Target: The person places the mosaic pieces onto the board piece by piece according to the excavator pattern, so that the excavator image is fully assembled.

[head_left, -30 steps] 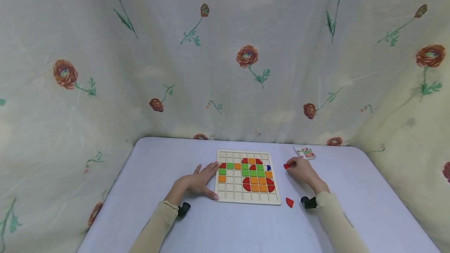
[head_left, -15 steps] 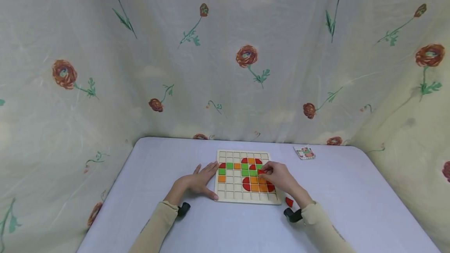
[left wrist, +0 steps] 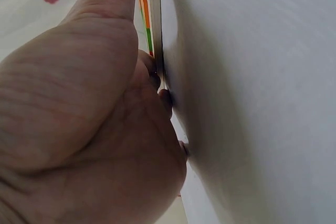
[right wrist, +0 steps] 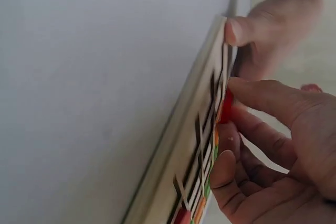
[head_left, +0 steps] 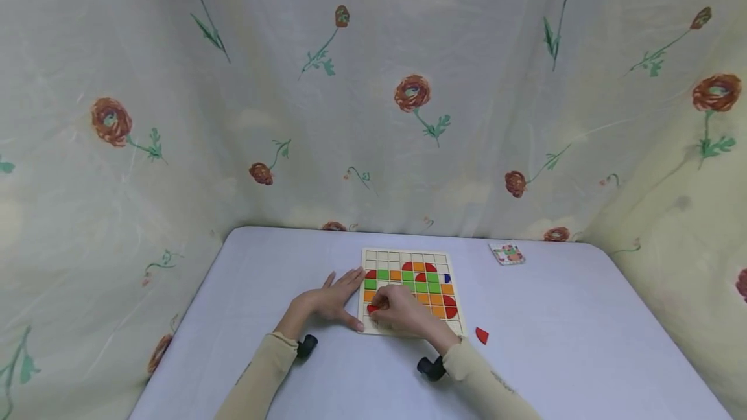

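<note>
A pale wooden grid board [head_left: 406, 256] lies on the table, several of its cells filled with red quarter-round, green square and orange square pieces and one blue piece [head_left: 447, 278]. My right hand [head_left: 403, 311] pinches a red quarter-round piece [head_left: 372, 309] between thumb and finger, at a cell near the board's left edge, below an orange square. In the right wrist view the red piece [right wrist: 227, 107] touches or nearly touches the grid. My left hand [head_left: 334, 302] rests with fingers spread along the board's left edge, thumb at the near left corner. My right hand covers part of the board.
Another red quarter-round piece [head_left: 482, 335] lies on the white tablecloth right of the board's near corner. A small pattern card stack [head_left: 508, 253] lies at the far right of the table. Flowered curtains [head_left: 373, 115] hang behind and at the sides.
My right hand has carried the red piece from the table right of the board, across it, to a cell by the left edge. My left hand has stayed put.
</note>
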`<state>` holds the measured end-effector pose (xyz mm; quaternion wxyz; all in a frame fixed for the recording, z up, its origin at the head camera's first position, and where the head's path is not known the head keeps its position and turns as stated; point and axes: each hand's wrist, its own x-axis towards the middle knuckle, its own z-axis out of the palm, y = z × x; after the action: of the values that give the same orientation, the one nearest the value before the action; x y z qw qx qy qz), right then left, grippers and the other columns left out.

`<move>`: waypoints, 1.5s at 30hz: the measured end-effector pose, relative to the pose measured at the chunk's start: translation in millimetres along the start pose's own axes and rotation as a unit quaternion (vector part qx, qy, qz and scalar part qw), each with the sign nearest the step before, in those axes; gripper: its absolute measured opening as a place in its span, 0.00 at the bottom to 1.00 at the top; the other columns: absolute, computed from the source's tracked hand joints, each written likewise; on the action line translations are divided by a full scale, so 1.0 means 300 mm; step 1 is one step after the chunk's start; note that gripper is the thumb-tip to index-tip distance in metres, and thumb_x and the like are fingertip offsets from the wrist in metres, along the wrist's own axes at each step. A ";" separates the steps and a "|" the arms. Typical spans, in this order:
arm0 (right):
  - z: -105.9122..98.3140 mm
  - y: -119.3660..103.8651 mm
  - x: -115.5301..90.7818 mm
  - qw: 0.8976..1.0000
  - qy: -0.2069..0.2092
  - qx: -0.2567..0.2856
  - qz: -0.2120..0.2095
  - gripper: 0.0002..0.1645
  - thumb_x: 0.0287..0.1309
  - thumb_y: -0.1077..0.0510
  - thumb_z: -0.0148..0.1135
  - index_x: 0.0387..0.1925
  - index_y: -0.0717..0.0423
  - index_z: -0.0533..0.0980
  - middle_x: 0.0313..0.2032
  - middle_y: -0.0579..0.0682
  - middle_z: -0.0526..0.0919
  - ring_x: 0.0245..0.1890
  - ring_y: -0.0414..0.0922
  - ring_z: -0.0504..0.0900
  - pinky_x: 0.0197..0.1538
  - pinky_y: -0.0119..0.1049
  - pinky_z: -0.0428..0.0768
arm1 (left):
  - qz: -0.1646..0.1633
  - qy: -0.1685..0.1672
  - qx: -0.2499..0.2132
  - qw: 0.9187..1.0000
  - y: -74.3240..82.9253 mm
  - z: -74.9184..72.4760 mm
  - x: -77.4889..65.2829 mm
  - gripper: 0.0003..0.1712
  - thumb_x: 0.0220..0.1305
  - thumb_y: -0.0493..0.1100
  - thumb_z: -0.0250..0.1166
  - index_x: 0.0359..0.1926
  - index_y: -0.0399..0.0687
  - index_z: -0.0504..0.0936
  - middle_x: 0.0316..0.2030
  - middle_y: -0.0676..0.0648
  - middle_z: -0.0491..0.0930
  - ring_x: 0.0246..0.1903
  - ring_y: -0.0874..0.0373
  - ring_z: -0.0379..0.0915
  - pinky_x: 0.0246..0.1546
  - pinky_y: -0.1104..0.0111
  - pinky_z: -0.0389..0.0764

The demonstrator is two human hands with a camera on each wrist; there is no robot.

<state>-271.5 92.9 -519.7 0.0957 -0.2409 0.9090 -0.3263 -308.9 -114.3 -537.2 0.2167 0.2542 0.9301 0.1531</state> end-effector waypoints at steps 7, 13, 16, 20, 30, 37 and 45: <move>0.020 -0.008 0.032 1.000 0.000 -0.018 0.015 0.10 0.56 0.56 0.69 0.39 0.55 0.83 0.33 0.44 0.82 0.33 0.39 0.76 0.40 0.30 0.80 | 0.003 -0.004 0.001 1.000 0.004 -0.002 0.004 0.71 0.45 0.76 0.65 0.77 0.51 0.37 0.78 0.51 0.34 0.77 0.55 0.26 0.74 0.47 0.30; 0.019 -0.014 0.050 1.000 -0.007 -0.007 0.022 0.09 0.55 0.61 0.68 0.39 0.57 0.81 0.33 0.47 0.81 0.33 0.41 0.76 0.39 0.32 0.80 | 0.006 -0.004 0.000 1.000 0.005 -0.010 0.001 0.71 0.45 0.75 0.66 0.77 0.51 0.37 0.78 0.51 0.34 0.77 0.55 0.26 0.74 0.47 0.30; 0.021 -0.021 0.054 0.999 -0.005 -0.001 0.032 0.08 0.54 0.63 0.68 0.38 0.58 0.81 0.33 0.48 0.82 0.33 0.41 0.76 0.39 0.32 0.80 | 0.006 -0.004 0.000 1.000 0.006 -0.010 -0.001 0.70 0.45 0.75 0.66 0.77 0.51 0.37 0.78 0.51 0.34 0.77 0.55 0.26 0.74 0.47 0.30; 0.025 -0.027 0.053 0.999 0.002 0.005 0.042 0.08 0.55 0.62 0.68 0.38 0.58 0.82 0.33 0.48 0.83 0.33 0.42 0.76 0.40 0.33 0.81 | 0.004 -0.003 -0.001 1.000 0.007 -0.008 -0.004 0.70 0.45 0.74 0.67 0.77 0.51 0.38 0.78 0.51 0.35 0.77 0.55 0.27 0.74 0.47 0.30; -0.042 0.008 -0.064 0.999 0.029 0.040 0.023 0.08 0.57 0.58 0.68 0.38 0.56 0.80 0.30 0.45 0.78 0.31 0.42 0.73 0.32 0.28 0.74 | -0.005 0.002 -0.006 1.000 0.005 -0.002 -0.005 0.71 0.44 0.74 0.68 0.77 0.51 0.38 0.78 0.51 0.35 0.77 0.55 0.27 0.74 0.49 0.30; -0.153 0.122 -0.228 0.990 0.051 0.013 0.134 0.13 0.50 0.57 0.73 0.33 0.56 0.76 0.26 0.46 0.75 0.29 0.42 0.71 0.29 0.30 0.71 | -0.013 0.003 -0.001 1.000 0.012 0.000 -0.008 0.72 0.43 0.74 0.69 0.77 0.52 0.38 0.78 0.52 0.35 0.77 0.56 0.27 0.75 0.49 0.30; -0.238 0.280 -0.378 0.967 0.052 -0.043 0.247 0.21 0.47 0.55 0.75 0.37 0.60 0.74 0.30 0.51 0.74 0.32 0.44 0.71 0.33 0.35 0.72 | -0.014 0.005 0.003 1.000 0.009 0.003 -0.003 0.72 0.43 0.74 0.68 0.77 0.53 0.37 0.78 0.52 0.35 0.77 0.56 0.27 0.75 0.49 0.31</move>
<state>-228.3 245.0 -516.6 0.1153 0.0050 0.9573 -0.2651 -306.7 -112.4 -536.6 0.2140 0.2408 0.9349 0.1488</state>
